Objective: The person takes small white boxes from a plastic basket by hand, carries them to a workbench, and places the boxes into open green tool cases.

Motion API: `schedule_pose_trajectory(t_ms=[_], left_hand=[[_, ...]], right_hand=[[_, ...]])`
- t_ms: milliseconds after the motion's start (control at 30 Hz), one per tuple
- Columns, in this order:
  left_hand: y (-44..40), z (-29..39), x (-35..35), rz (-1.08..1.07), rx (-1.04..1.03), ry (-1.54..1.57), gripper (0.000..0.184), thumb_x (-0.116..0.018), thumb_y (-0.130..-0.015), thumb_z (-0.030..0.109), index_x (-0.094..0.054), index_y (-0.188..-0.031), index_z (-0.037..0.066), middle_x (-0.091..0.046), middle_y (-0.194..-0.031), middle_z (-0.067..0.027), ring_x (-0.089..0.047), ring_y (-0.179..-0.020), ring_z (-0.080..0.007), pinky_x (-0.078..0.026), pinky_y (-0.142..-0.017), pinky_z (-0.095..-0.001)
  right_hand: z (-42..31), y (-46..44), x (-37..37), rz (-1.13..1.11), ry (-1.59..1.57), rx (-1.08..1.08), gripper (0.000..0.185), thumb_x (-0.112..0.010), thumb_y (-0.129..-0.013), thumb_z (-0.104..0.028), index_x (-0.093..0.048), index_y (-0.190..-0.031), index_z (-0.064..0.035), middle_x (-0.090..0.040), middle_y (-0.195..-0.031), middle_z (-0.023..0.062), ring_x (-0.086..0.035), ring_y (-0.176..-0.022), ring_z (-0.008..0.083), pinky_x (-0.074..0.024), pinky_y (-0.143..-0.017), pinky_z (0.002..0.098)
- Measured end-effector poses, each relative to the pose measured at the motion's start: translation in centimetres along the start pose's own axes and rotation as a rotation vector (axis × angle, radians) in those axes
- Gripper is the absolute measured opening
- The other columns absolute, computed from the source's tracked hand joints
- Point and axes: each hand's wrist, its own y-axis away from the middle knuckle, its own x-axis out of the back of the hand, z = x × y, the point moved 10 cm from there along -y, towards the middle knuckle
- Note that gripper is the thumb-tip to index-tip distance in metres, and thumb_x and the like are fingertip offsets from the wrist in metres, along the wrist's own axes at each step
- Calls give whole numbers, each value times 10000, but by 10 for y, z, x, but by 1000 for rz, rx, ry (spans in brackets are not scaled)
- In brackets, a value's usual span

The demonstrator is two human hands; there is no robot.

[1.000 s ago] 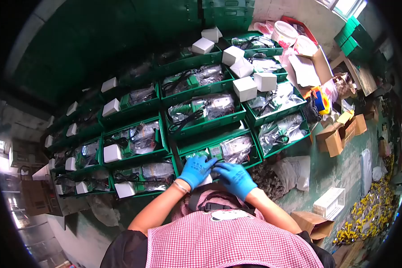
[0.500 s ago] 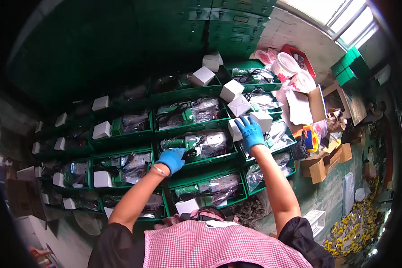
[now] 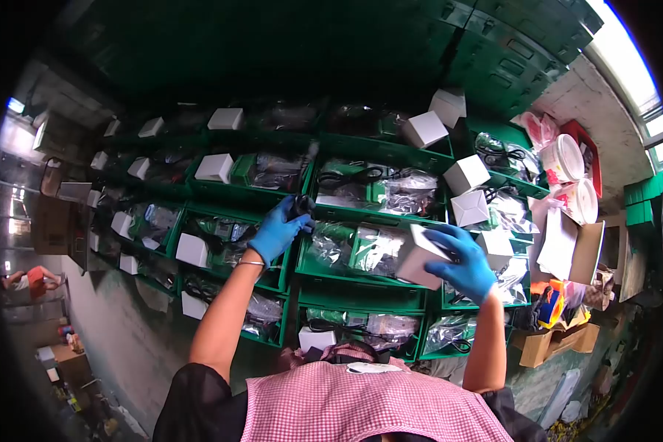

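Observation:
My left hand (image 3: pixel 276 232), in a blue glove, is closed around a black cable (image 3: pixel 302 210) near the left edge of a green metal case (image 3: pixel 361 280). Over the same case's right end, my right hand (image 3: pixel 460 259) grips a white box (image 3: pixel 418 258), tilted, between thumb and fingers. Inside the case lie a clear plastic bag (image 3: pixel 376 247) and green parts. Another open case (image 3: pixel 379 173) behind it holds bagged items and a black cable. The case nearest my apron has a white box (image 3: pixel 317 338) at its left.
More white boxes (image 3: pixel 467 174) sit on the cases at the right. White tubs (image 3: pixel 562 158) and an open cardboard box (image 3: pixel 545 346) are farther right. Closed green cases (image 3: pixel 508 55) are stacked at the back. At the far left a person (image 3: pixel 37 281) is partly visible.
My right hand has taken hold of a white box and brought it left over the middle case. My left hand has closed on the black cable and lifted it. The view has shifted.

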Motion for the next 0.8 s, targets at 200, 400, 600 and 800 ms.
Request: schedule_pose_trajectory(t_ms=[200, 400, 600, 800], left_hand=[[-12, -7, 8, 76, -129, -456, 358, -654, -939, 67, -545, -1274, 1, -700, -1065, -121, -709, -894, -191, -557, -809, -318], [-1, 46, -37, -23, -195, -717, 475, -652, -929, 61, -513, -1377, -13, -688, -1144, -179, -714, -1004, -245, -542, -907, -355], [-5, 17, -111, -266, -438, -1153, 429, -625, -882, 138, -640, -1303, 223, -637, -1133, -93, -617, -1036, -309, -509, -896, -407], [13, -4, -167, -530, -580, -1656, 430, -599, -862, 126, -625, -1250, 307, -581, -1116, -29, -571, -951, -246, -451, -779, -383]], right_hand=[[-11, -96, -177, -408, -116, 34, 491, -662, -922, -459, -683, -1249, -93, -670, -1241, 185, -629, -1155, 362, -496, -1002, 411], [7, -106, -265, -302, 80, 98, 345, -627, -946, -340, -658, -1192, -101, -687, -1134, 199, -642, -1038, 410, -512, -907, 477], [-40, -23, -179, -193, 132, 226, 364, -679, -880, -302, -619, -1164, -83, -634, -1133, 173, -612, -1004, 362, -478, -911, 438], [-1, -76, -12, 230, 441, 225, 457, -776, -757, -88, -639, -1193, -78, -647, -1201, 168, -622, -1057, 384, -499, -923, 455]])
